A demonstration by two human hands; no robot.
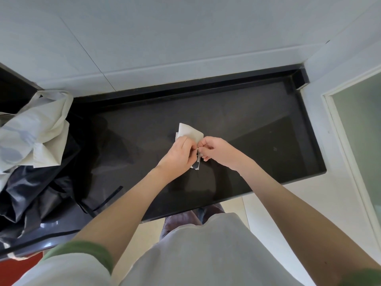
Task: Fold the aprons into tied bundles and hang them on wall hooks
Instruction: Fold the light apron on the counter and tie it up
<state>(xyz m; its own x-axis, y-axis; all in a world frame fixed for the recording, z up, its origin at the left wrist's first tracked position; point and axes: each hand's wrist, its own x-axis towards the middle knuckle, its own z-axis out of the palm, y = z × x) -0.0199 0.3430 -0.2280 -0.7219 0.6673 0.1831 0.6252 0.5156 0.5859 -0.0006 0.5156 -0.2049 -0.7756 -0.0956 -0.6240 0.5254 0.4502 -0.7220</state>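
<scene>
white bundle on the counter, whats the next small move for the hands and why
Probably pull the strap snug to tie the bundle shut. The left hand grips the small folded bundle over the counter, the right hand pinches the strap beside it, and a loose end hangs below.

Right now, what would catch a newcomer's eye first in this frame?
The two hands at the centre: the left hand grips a small white bundle over the black counter, and the right hand pinches a strap hanging from it. Next, the heap at the left edge, a white apron lying on crumpled dark fabric.
</scene>
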